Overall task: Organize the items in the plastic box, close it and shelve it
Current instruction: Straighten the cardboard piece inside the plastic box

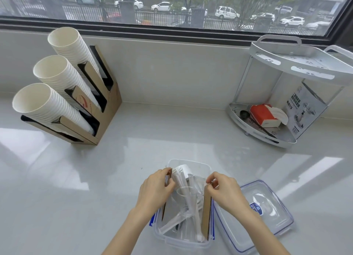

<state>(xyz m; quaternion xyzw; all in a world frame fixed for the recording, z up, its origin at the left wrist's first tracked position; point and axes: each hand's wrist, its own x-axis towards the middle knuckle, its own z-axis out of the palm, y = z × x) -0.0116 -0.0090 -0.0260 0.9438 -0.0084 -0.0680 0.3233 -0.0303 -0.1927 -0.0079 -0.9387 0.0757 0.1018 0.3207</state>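
A clear plastic box (198,166) with blue clips stands open on the white counter, near the front. Inside lie a clear plastic cup (186,194), wrapped white straws (178,178) and other white pieces. A brown cardboard piece (207,214) stands upright along the box's right wall; my right hand (226,192) pinches its top end. My left hand (155,189) grips a second brown cardboard piece (168,175) at the box's left wall. The box's clear lid (267,214) with blue rim lies flat just right of the box.
A cardboard holder (107,113) with three stacks of white paper cups stands at the back left. A white two-tier corner shelf (298,63) stands at the back right, holding a red tissue pack (264,114) and a printed box. A window ledge runs behind.
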